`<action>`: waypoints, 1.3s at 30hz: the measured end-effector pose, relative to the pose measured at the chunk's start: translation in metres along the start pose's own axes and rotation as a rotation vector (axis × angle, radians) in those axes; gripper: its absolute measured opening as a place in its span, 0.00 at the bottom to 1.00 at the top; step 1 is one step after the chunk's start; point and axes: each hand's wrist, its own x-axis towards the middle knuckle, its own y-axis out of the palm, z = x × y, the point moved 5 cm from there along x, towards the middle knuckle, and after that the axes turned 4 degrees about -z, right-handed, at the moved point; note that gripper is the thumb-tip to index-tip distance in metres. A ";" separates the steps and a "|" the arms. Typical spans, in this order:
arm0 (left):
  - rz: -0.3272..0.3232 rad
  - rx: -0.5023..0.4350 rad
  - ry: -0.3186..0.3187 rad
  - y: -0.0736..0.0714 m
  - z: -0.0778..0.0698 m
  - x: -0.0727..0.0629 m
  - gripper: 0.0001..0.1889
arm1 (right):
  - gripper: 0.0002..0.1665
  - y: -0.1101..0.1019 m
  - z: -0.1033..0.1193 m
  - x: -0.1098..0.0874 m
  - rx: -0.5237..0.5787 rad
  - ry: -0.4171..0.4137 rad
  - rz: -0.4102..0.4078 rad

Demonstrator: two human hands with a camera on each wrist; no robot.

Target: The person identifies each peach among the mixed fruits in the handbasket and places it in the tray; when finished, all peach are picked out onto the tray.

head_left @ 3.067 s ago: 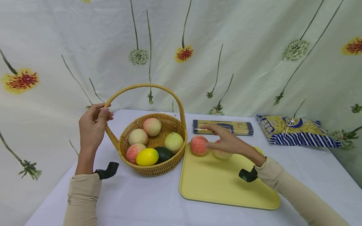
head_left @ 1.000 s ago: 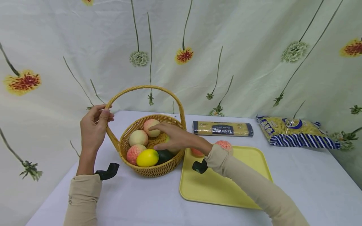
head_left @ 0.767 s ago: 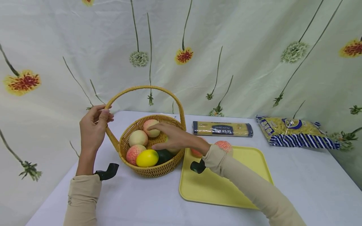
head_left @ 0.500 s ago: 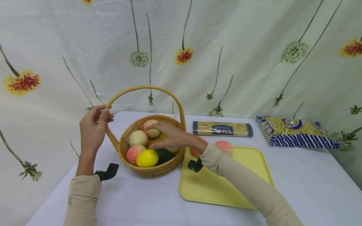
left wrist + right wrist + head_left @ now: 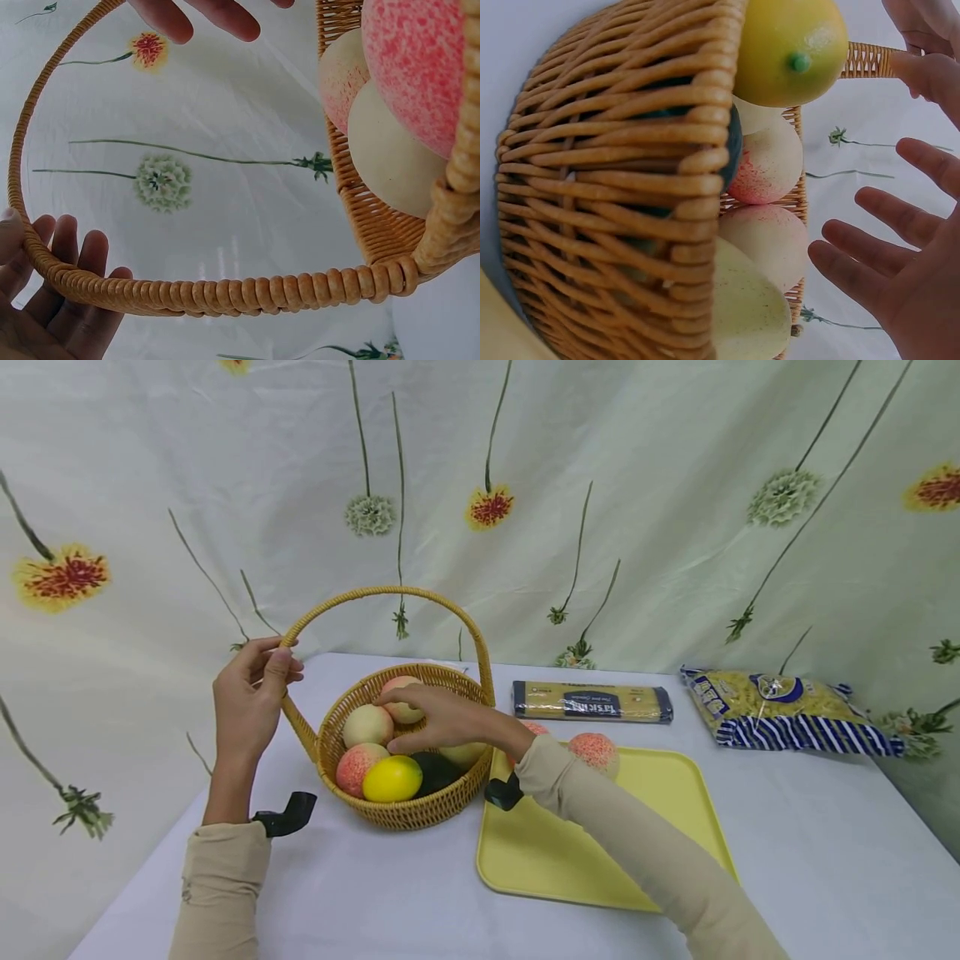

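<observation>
My left hand (image 5: pixel 247 702) holds the left side of the handle (image 5: pixel 390 590) of a wicker basket (image 5: pixel 408 815). Over the basket hovers my right hand (image 5: pixel 450 718), its spread fingers holding nothing, as the right wrist view shows. Inside lie a pale peach (image 5: pixel 367 727), a redder peach (image 5: pixel 360 767), another peach (image 5: pixel 397 687) partly behind the right fingers, a yellow lemon (image 5: pixel 392 779), a dark green fruit (image 5: pixel 437 774) and a pale green pear (image 5: pixel 463 753) mostly under the right hand.
A yellow tray (image 5: pixel 577 860) right of the basket carries a peach (image 5: pixel 594 753) and another, largely hidden by the right forearm. Behind it lie a spaghetti packet (image 5: pixel 592 702) and a bag of pasta (image 5: pixel 787 710). A flowered curtain (image 5: pixel 637 527) hangs at the back.
From above the peaches on the tray, my right hand has moved left over the basket, then drifted slightly farther left. My left hand has stayed on the handle.
</observation>
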 end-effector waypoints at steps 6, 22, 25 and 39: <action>0.007 -0.002 -0.003 0.000 0.000 0.000 0.18 | 0.36 -0.001 0.000 0.008 -0.003 0.001 0.033; 0.012 -0.012 -0.031 -0.001 0.001 -0.001 0.17 | 0.39 0.002 0.017 0.035 -0.102 0.017 0.073; 0.015 -0.017 -0.028 -0.001 0.000 0.000 0.17 | 0.38 0.001 0.019 0.037 -0.077 0.025 0.073; 0.016 -0.028 -0.026 0.001 -0.001 0.000 0.17 | 0.39 0.008 0.013 0.044 -0.046 0.063 0.106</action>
